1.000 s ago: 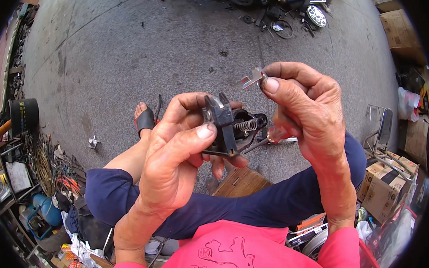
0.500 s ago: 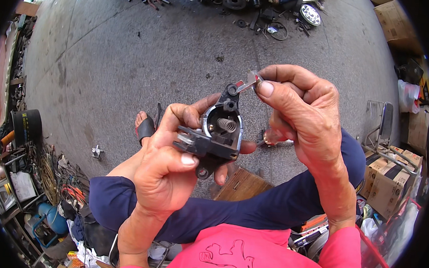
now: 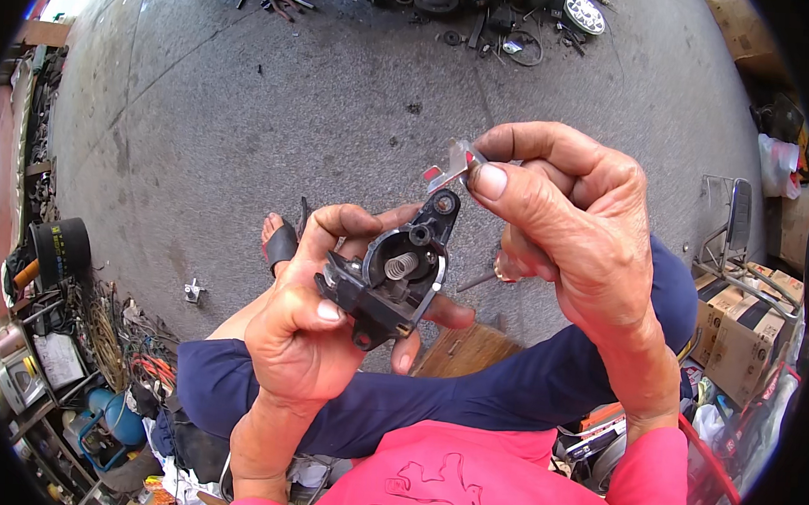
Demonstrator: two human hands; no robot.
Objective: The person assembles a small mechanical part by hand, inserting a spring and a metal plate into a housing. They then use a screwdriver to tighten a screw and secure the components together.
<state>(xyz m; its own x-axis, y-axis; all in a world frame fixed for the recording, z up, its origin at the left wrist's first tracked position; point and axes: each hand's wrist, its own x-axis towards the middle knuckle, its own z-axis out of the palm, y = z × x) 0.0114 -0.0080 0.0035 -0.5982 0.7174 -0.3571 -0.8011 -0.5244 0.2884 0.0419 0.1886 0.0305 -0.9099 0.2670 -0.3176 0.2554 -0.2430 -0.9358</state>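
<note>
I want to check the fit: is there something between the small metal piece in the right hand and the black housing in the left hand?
Nothing: in the head view a narrow bare gap separates the small metal piece from the black housing; only grey floor shows through.

Metal clip [image 3: 449, 167] above housing [image 3: 394, 275]; spring [image 3: 401, 266] inside.

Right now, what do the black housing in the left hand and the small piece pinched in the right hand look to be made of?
Black housing: probably moulded plastic, going by its matte black, thin ribbed walls; cast metal is possible. The coil spring inside is bare shiny metal. Small piece: looks like thin sheet metal, pale grey and glinting, with a red patch that could be paint or a sticker.
</note>
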